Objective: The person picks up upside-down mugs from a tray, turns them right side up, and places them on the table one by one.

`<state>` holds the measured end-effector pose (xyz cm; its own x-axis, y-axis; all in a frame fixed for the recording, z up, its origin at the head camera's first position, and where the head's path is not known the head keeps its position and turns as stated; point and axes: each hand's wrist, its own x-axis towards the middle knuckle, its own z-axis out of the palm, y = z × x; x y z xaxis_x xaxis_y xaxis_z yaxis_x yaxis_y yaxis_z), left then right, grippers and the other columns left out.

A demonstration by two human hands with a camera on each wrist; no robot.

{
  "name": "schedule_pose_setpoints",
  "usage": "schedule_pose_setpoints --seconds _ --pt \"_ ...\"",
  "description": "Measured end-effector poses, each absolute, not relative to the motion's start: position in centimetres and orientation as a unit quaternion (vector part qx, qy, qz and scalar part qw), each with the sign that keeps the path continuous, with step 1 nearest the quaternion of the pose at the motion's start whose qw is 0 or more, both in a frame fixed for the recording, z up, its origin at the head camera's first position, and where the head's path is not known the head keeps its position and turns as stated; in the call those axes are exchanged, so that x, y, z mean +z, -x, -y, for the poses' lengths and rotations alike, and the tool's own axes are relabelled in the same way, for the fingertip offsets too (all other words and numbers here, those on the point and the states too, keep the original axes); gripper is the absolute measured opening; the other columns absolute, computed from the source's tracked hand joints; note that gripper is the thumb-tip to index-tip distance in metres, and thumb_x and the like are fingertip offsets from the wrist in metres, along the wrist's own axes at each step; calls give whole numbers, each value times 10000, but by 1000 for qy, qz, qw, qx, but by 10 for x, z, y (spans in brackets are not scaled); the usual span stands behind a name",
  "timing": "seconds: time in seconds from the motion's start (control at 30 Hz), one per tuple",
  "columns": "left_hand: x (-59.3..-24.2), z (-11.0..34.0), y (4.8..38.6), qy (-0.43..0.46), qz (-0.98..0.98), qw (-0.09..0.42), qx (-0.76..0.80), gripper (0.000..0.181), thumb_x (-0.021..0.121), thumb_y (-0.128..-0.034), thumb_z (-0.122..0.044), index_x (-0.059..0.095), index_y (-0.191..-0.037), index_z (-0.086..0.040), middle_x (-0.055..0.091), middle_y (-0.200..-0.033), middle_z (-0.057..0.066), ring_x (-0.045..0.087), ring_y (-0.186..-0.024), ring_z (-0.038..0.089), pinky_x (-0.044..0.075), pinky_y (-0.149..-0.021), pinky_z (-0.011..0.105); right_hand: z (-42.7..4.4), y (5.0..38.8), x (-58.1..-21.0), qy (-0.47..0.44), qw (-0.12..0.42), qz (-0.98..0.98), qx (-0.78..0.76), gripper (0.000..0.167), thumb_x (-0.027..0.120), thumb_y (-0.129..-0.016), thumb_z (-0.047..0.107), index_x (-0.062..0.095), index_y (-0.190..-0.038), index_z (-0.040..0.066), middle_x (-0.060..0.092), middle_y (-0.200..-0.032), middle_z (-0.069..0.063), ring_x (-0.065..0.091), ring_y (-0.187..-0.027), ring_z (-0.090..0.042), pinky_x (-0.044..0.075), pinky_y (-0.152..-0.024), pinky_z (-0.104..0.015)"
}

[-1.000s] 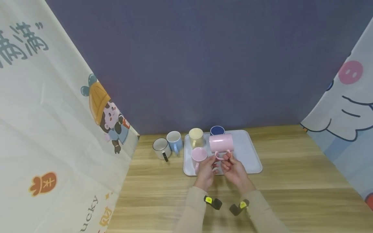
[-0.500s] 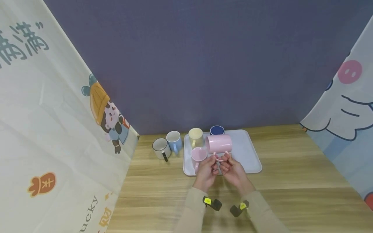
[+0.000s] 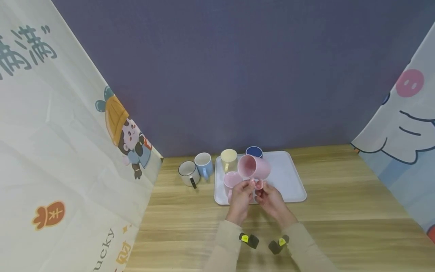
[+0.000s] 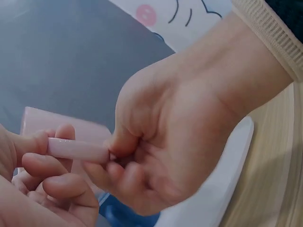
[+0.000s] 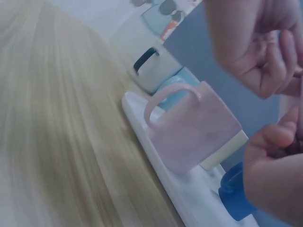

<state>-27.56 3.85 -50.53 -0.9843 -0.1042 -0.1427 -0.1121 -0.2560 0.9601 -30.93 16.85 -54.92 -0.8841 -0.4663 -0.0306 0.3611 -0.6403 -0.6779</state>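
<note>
Over the white tray (image 3: 287,177), a pink mug (image 3: 261,168) is held up on its side, with its mouth turned toward the left. My left hand (image 3: 240,198) pinches one end of its handle. The other end of the handle (image 4: 78,150) is pinched by my right hand (image 3: 273,202). A second pink mug (image 3: 232,179) stands upright on the tray, just beside my left hand. Behind it is a pale yellow mug (image 3: 229,156). A dark blue mug (image 3: 254,152) stands at the back, partly hidden by the held mug.
Left of the tray, a light blue mug (image 3: 203,162) and a white mug (image 3: 188,173) with a dark rim and handle stand on the wooden table (image 3: 340,196). A dark blue backdrop (image 3: 217,75) rises behind, with printed cloths at both sides.
The held pink mug has turned so that its mouth now shows toward the left and the camera; earlier its side faced up. It has shifted slightly left. Both hands keep hold of its handle.
</note>
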Motion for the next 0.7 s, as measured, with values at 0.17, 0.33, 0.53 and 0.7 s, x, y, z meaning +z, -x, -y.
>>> schedule_pose_setpoints --seconds 0.17,0.33,0.53,0.7 --pt "-498 -39 269 86 -635 -26 767 210 639 -991 -135 722 -1083 35 741 -957 66 561 -785 78 420 -649 176 -163 307 -549 2 208 -501 -840 400 355 -1118 219 645 -843 221 553 -794 76 461 -733 -52 351 -593 -154" --pt "-496 -39 265 86 -647 -53 756 213 639 -989 -114 725 -1068 64 747 -935 113 535 -741 68 403 -628 169 -162 307 -546 5 220 -547 -807 399 390 -1111 191 671 -830 228 550 -754 68 478 -713 -55 365 -597 -174" --pt "-492 -35 262 71 -648 -92 753 202 633 -990 -89 719 -1000 94 726 -939 166 544 -766 69 430 -686 184 -164 310 -540 18 242 -591 -769 321 502 -1082 228 724 -849 237 595 -768 77 474 -679 -53 396 -597 -170" --pt "-490 -23 257 66 -646 -116 751 214 629 -1001 -98 718 -1007 96 683 -872 179 504 -708 63 413 -658 183 -166 310 -538 6 239 -617 -749 310 492 -1084 226 759 -930 193 579 -781 73 480 -680 -58 411 -591 -179"
